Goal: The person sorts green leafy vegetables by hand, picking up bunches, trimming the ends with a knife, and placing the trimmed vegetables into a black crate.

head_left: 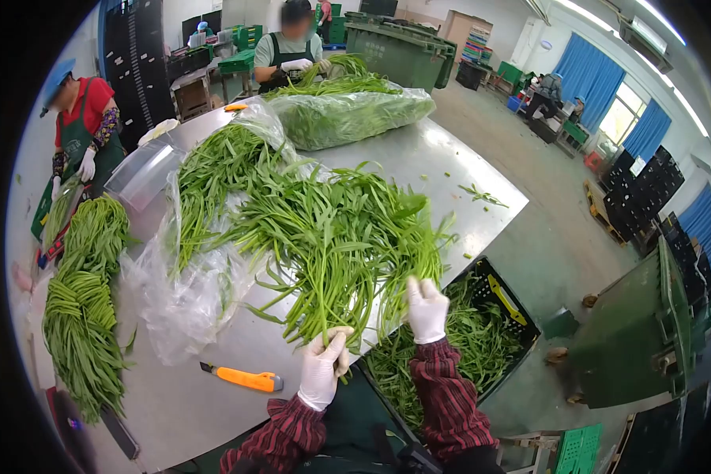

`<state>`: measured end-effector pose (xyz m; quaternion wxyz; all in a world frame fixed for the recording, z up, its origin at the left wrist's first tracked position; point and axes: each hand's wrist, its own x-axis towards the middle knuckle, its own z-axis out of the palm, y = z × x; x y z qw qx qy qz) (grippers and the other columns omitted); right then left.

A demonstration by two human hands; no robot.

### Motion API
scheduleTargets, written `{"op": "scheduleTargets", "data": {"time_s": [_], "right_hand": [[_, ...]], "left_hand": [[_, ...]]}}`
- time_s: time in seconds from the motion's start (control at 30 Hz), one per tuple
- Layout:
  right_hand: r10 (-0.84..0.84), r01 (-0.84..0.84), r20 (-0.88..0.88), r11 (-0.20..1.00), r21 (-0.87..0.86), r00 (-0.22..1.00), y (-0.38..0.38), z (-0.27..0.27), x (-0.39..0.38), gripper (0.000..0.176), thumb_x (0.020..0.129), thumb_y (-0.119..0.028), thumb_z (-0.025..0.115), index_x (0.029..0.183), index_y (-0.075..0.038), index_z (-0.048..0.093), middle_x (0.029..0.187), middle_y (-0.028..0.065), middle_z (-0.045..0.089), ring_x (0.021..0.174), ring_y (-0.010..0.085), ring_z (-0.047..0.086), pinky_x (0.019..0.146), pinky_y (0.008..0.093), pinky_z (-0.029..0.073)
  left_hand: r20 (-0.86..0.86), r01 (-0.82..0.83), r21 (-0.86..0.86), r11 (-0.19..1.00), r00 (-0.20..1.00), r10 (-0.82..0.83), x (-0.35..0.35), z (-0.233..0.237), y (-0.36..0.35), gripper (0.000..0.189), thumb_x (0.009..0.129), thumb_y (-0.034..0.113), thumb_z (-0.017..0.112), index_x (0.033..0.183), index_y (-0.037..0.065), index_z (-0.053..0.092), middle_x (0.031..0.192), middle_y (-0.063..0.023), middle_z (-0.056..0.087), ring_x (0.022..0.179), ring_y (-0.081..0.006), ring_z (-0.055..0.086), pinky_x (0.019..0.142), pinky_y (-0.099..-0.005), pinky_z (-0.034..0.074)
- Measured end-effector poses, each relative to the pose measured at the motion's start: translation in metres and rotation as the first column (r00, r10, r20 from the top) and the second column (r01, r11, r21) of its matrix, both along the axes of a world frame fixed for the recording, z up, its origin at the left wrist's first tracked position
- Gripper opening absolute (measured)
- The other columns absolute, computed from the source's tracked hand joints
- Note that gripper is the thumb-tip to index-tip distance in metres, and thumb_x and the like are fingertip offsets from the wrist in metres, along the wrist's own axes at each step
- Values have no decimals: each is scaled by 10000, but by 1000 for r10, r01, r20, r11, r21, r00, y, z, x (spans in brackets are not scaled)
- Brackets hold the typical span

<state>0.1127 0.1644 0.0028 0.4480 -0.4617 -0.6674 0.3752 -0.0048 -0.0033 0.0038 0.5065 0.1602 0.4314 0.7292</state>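
Observation:
A large heap of leafy green stalks point(332, 229) covers the middle of the metal table point(205, 411). At the heap's near edge, my white-gloved left hand point(324, 367) has its fingers closed round some stalk ends. My right hand point(428, 310), also gloved, is at the heap's right edge, above a black crate point(533, 332) of loose greens; its fingers are bent together, and what they hold is too small to make out. An orange utility knife point(249, 378) lies on the table left of my left hand. Crumpled clear plastic point(186, 292) lies under and beside the heap.
Stacked green bundles point(87, 300) line the table's left side. A bagged bundle point(347, 118) lies at the far side, near a person in an apron point(288, 55). Another person point(87, 118) works at the left. Green wheeled bins point(632, 332) stand right and behind.

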Motion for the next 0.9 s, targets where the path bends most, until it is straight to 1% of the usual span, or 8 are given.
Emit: {"op": "scheduleTargets", "data": {"time_s": [0.03, 0.1, 0.3, 0.37, 0.5, 0.63, 0.8, 0.9], "right_hand": [[7, -27, 214, 995, 91, 977, -15, 15, 1, 316, 923, -215, 527, 681, -20, 470, 521, 78, 540, 459, 129, 582, 403, 264, 418], [63, -74, 112, 992, 98, 992, -34, 11, 5, 307, 928, -206, 516, 691, -18, 462, 535, 76, 551, 469, 131, 595, 404, 257, 430], [212, -339, -309, 823, -455, 927, -95, -2, 1, 204, 907, -146, 555, 766, 0, 545, 582, 30, 552, 447, 81, 505, 436, 211, 397], [256, -348, -259, 836, -424, 931, -99, 1, 5, 167, 899, -134, 566, 807, 5, 576, 587, 32, 557, 472, 85, 515, 452, 217, 400], [395, -397, 109, 918, -9, 912, -93, -16, 20, 178, 892, -169, 581, 906, 3, 622, 603, 30, 563, 501, 86, 514, 483, 217, 408], [201, -398, -392, 751, -527, 898, -73, -7, 27, 328, 899, -262, 570, 1058, 25, 578, 695, 7, 603, 508, 48, 521, 441, 166, 375], [130, -647, -793, 662, -378, 596, -67, -4, 26, 341, 886, -280, 592, 1043, 22, 569, 771, 47, 630, 489, 61, 540, 427, 167, 381], [162, -601, -713, 679, -420, 682, -64, -13, 37, 258, 889, -230, 591, 972, 13, 575, 747, 47, 622, 492, 54, 526, 434, 165, 381]], "left_hand": [[0, 3, 1, 1000, 1000, -3, 3, -1, 1, 189, 919, 153, 526, 988, 0, 613, 563, 29, 488, 462, -40, 406, 429, -180, 290], [-75, -13, -46, 999, 997, 9, 9, -6, 6, 209, 917, 167, 534, 1015, 1, 615, 671, 12, 567, 556, -44, 478, 500, -173, 354], [-149, 61, -8, 998, 987, -62, 21, -23, 4, 202, 914, 173, 546, 1033, 25, 618, 917, 3, 611, 760, -60, 541, 698, -213, 434], [-139, 58, -47, 997, 988, -64, 22, -22, 3, 201, 913, 178, 551, 1034, 31, 616, 865, 20, 598, 715, -44, 515, 651, -193, 415], [-40, 114, -45, 992, 992, -116, 21, -12, 0, 177, 915, 178, 549, 1006, 38, 606, 747, 36, 548, 539, -24, 426, 477, -157, 312], [18, 176, -37, 984, 984, -176, 24, -11, 2, 165, 912, 165, 551, 1001, 33, 595, 731, 15, 549, 490, -32, 404, 432, -168, 284], [163, 306, -2, 952, 939, -302, 33, -20, 0, 178, 912, 155, 541, 1015, 11, 563, 743, -42, 568, 481, -71, 453, 419, -191, 337], [109, 357, -26, 934, 930, -352, 36, -17, 1, 189, 918, 171, 531, 1018, 13, 559, 762, -47, 580, 507, -90, 507, 436, -204, 385]]}}
